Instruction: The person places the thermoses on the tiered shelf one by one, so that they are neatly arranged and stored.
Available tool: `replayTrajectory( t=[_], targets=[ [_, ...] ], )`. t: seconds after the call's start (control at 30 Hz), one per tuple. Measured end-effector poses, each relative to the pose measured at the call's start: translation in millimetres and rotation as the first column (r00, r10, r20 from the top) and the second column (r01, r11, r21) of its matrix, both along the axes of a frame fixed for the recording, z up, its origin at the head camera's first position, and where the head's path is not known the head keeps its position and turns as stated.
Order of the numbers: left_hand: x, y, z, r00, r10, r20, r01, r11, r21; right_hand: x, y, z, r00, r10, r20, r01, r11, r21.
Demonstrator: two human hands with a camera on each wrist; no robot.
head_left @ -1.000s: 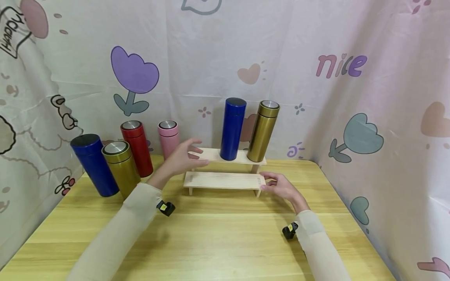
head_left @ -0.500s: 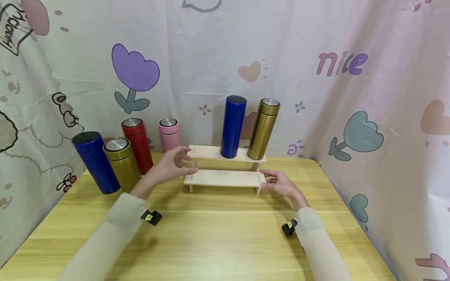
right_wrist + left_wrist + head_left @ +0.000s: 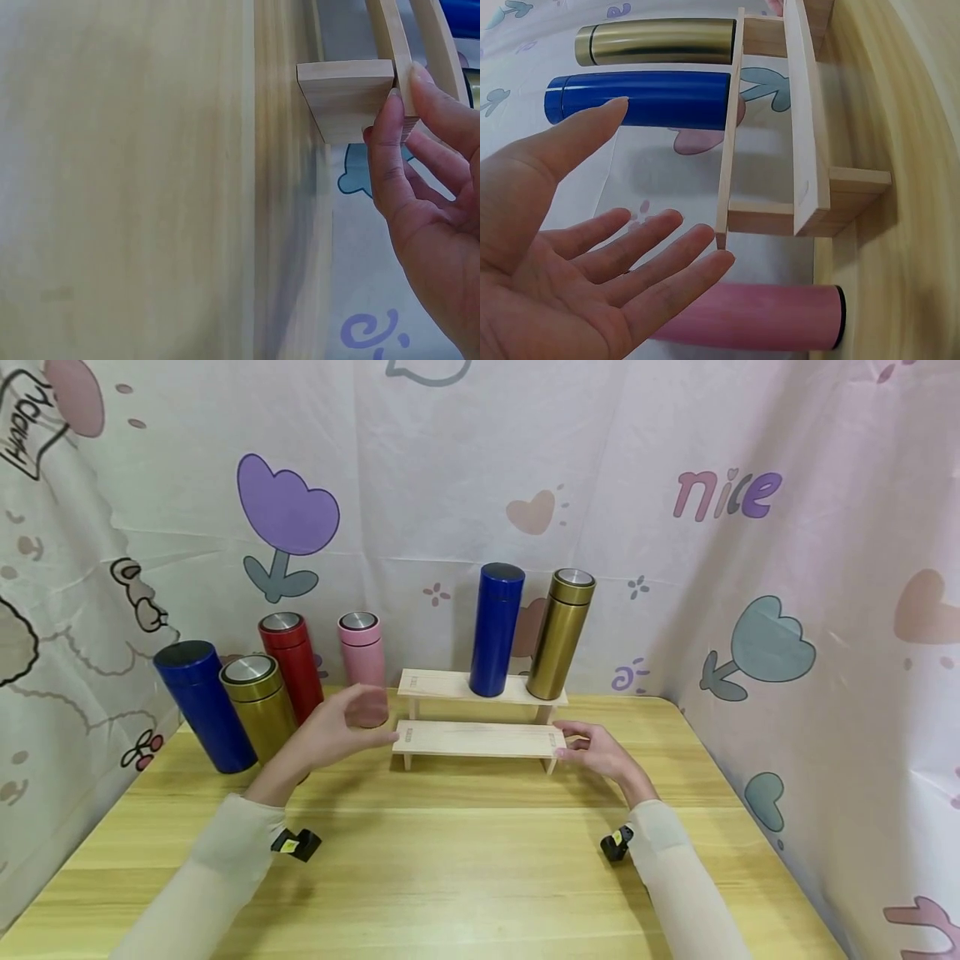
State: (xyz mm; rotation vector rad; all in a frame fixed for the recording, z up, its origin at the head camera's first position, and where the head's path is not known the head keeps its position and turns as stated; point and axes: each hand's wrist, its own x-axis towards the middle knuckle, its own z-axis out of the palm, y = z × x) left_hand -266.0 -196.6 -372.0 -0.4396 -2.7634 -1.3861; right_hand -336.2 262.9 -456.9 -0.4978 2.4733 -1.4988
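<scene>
Left hand point(image 3: 327, 735): pulled left — fingers spread by pink bottle point(image 3: 362, 653), gripping nothing.
Right hand point(image 3: 602, 758): I pinch the lower shelf point(image 3: 480, 739).
Lower shelf: on the table point(image 3: 480, 877) — gripped now at its right end only.

Matt wooden rack point(image 3: 480, 740); glossy bottles point(image 3: 497, 631)

Flasks point(image 3: 497, 631) are blue, gold, red and pink; the two-tier stand point(image 3: 480, 739), pale wood; the tabletop point(image 3: 465, 868), streaked yellow; the white curtain point(image 3: 420, 468) bears purple and grey-green tulips point(image 3: 288, 510).
</scene>
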Motion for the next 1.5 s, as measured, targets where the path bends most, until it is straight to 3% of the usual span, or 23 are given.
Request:
replayTrajectory(
  t=[0.3,0.5,0.87,1.33,1.5],
  targets=[
    [17.5,-13.4,-5.4,1.0,-0.022,-0.022,0.022,1.0,-0.012,0.6,-1.5,1.0,1.0,0.007,-0.012,-0.007,1.0,0.0],
    [26.3,-17.8,-15.6,0.999,-0.034,0.013,0.033,0.999,0.03,0.7,-1.9,-0.7,1.0,-0.001,0.001,0.001,1.0,-0.013],
    [38.2,-38.8,-35.1,1.0,0.015,-0.011,-0.015,1.0,0.028,0.8,-2.7,-2.1,1.0,-0.001,0.019,0.002,0.999,-0.039],
    [53.1,-80.4,-37.3,0.996,0.038,-0.084,-0.043,0.998,-0.052,1.0,-1.3,-0.6,1.0,0.01,0.01,-0.01,1.0,-0.023],
    [57.8,-91.6,-38.5,0.992,0.045,-0.114,-0.05,0.998,-0.04,0.8,-0.9,-0.6,1.0,0.011,0.006,-0.01,1.0,-0.018]
  ],
)
